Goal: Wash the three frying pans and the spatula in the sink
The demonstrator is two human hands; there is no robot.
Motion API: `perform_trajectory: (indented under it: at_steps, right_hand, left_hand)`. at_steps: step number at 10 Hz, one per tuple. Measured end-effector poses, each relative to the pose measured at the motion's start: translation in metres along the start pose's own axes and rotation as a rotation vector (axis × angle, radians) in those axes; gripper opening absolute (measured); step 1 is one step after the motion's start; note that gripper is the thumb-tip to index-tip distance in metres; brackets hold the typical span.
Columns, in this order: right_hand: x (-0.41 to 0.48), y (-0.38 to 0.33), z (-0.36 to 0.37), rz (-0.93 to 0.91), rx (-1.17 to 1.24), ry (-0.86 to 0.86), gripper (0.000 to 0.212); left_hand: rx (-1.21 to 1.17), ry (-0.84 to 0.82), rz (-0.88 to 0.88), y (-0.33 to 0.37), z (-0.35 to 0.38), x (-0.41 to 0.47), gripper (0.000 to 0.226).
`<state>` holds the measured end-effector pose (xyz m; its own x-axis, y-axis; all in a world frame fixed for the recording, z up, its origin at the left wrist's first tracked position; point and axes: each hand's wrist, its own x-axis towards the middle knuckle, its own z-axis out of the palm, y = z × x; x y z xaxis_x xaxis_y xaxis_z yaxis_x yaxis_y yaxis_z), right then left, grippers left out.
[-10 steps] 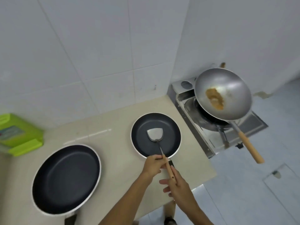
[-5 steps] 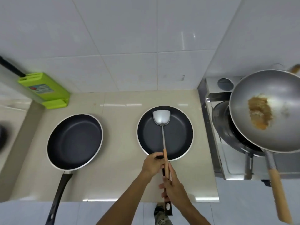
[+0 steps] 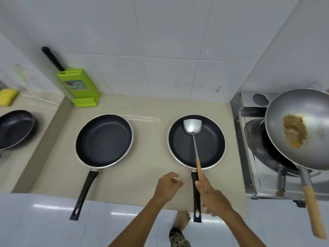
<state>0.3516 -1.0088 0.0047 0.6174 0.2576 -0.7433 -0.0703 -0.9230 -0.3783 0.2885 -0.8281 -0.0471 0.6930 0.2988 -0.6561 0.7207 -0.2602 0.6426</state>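
Observation:
A black frying pan (image 3: 211, 145) sits on the beige counter (image 3: 142, 177), its black handle pointing toward me. A steel spatula (image 3: 192, 126) with a wooden handle lies with its blade inside this pan. My right hand (image 3: 212, 196) grips the wooden handle just in front of the pan's rim. My left hand (image 3: 168, 184) hovers to the left of the handle, fingers loosely curled, holding nothing. A second black pan (image 3: 104, 139) rests at the counter's middle. A third black pan (image 3: 15, 129) lies on the lower level at the far left.
A steel wok (image 3: 293, 111) with brown residue sits on the gas stove (image 3: 249, 157) at the right, its wooden handle (image 3: 312, 211) sticking out over the floor. A green knife block (image 3: 80, 88) stands against the tiled wall. A yellow sponge (image 3: 7, 97) lies far left.
My left hand has let go of the spatula handle and moved left. My right hand still holds it. The view has widened leftward, showing the third pan and the sponge.

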Motion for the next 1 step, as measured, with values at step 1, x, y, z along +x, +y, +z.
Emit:
perform_trajectory:
  at_steps: [1]
  right_hand:
    - [-0.0119,-0.0043,0.0271,-0.07,-0.506,0.312,0.075]
  left_hand:
    - [0.288,0.231,0.119,-0.0472,-0.035,-0.0326,0.065]
